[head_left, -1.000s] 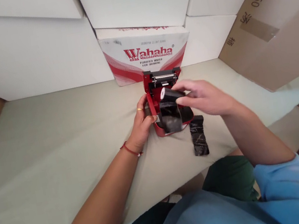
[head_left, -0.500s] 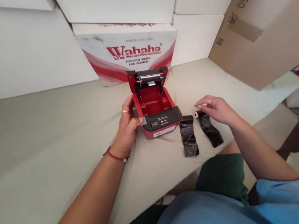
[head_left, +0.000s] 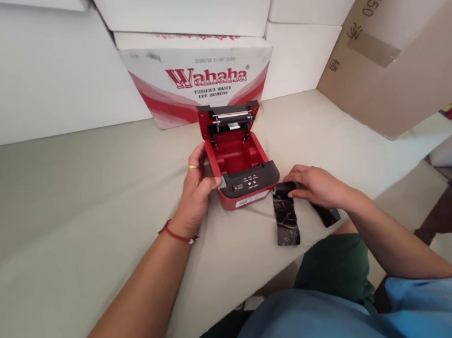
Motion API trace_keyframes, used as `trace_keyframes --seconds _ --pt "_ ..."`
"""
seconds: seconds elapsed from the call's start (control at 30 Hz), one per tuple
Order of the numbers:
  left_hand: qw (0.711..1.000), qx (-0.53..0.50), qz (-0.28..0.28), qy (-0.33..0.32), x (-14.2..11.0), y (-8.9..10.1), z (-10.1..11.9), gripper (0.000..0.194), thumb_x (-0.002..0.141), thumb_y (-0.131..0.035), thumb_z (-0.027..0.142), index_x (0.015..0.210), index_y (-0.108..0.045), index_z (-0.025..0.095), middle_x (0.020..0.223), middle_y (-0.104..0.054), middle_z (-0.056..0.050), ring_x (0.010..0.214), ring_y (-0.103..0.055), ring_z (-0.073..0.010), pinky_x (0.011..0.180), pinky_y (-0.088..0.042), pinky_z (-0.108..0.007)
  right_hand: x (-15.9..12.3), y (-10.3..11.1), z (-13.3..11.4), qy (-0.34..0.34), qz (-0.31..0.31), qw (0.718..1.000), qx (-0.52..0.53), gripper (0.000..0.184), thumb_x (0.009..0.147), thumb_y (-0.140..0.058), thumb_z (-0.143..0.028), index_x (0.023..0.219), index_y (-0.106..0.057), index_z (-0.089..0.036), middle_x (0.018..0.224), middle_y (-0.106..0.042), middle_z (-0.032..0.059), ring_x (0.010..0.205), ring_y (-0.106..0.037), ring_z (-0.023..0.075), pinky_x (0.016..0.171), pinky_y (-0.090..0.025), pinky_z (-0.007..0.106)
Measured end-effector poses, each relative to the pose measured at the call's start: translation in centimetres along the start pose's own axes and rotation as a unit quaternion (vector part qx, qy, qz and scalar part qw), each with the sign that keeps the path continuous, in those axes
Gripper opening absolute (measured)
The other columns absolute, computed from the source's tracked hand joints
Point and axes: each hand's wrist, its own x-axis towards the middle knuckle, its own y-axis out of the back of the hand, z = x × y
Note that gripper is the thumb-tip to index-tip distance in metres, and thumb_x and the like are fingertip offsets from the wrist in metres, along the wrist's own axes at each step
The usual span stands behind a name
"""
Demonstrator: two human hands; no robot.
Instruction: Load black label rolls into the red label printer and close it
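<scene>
A red label printer (head_left: pixel 238 161) with its lid tipped up stands on the pale cloth; its red inner bay shows no roll. My left hand (head_left: pixel 196 194) grips the printer's left side, thumb on the grey tab at the front corner and fingers along the wall. By the printer's front right corner lies a black ribbon roll (head_left: pixel 286 216) with a marbled strip unrolled toward me. My right hand (head_left: pixel 314 185) has its thumb and fingers closed around the right end of that roll. A second black roll (head_left: pixel 328 215) lies mostly hidden beneath the right hand, its strip's end showing.
A white and red water carton (head_left: pixel 204 73) stands behind the printer, against stacked white boxes (head_left: pixel 187 1). To the right is a large brown cardboard box (head_left: pixel 397 45). The cloth-covered surface (head_left: pixel 64 221) ends at an edge close to my body.
My right hand has moved left from the second roll to the roll beside the printer and closed on it. That roll has shifted slightly toward me. My left hand stays on the printer.
</scene>
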Motion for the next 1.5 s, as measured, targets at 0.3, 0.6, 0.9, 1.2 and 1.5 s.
trace_keyframes --seconds 0.3,0.6,0.9,1.2,1.5 --pt "1.0 -0.006 -0.007 0.011 0.0 -0.3 0.5 0.092 0.085 -0.086 0.051 0.167 -0.05 0.036 0.179 -0.051 -0.005 0.17 -0.042 -0.0404 0.14 -0.04 -0.059 -0.4 14.3 -4.7 0.126 -0.075 0.984 0.099 0.037 0.1 -0.082 -0.057 0.129 -0.089 -0.036 0.118 -0.086 0.0065 0.086 -0.076 0.0214 0.076 -0.059 0.037" --pt "0.999 0.051 -0.008 0.0 0.2 -0.1 -0.3 0.093 0.084 -0.075 0.04 0.17 -0.041 0.033 0.184 -0.046 -0.007 0.171 -0.041 -0.0381 0.144 -0.034 -0.061 10.9 5.9 -13.0 -0.023 -0.019 0.976 -0.214 0.032 0.101 -0.07 -0.021 0.129 -0.085 -0.023 0.113 -0.087 0.0105 0.101 -0.078 0.0298 0.08 -0.05 0.036" --pt "0.998 0.066 -0.017 0.0 0.2 -0.1 -0.2 0.095 0.082 -0.071 0.033 0.172 -0.039 0.032 0.185 -0.043 -0.008 0.171 -0.042 -0.0372 0.143 -0.035 -0.061 14.1 4.3 -13.8 -0.072 -0.028 0.956 -0.284 0.03 0.103 -0.064 -0.015 0.125 -0.084 -0.013 0.125 -0.086 0.0237 0.118 -0.081 0.0401 0.085 -0.058 0.04" --pt "0.997 0.073 -0.02 0.004 0.2 0.1 -0.1 0.094 0.085 -0.073 0.034 0.172 -0.038 0.035 0.186 -0.039 -0.008 0.173 -0.038 -0.0382 0.144 -0.031 -0.064 12.1 4.2 -11.2 0.033 0.055 0.993 -0.094 0.026 0.106 -0.071 -0.026 0.129 -0.084 -0.022 0.114 -0.088 0.0099 0.099 -0.081 0.0281 0.085 -0.058 0.038" --pt "0.997 0.076 -0.025 -0.006 0.1 0.2 -0.1 0.091 0.09 -0.073 0.042 0.173 -0.036 0.033 0.185 -0.043 -0.009 0.172 -0.041 -0.0382 0.144 -0.034 -0.063 5.8 2.3 -7.0 0.272 0.201 0.941 -0.024 0.019 0.111 -0.071 -0.034 0.113 -0.088 -0.027 0.113 -0.086 0.009 0.095 -0.068 0.0246 0.086 -0.06 0.043"
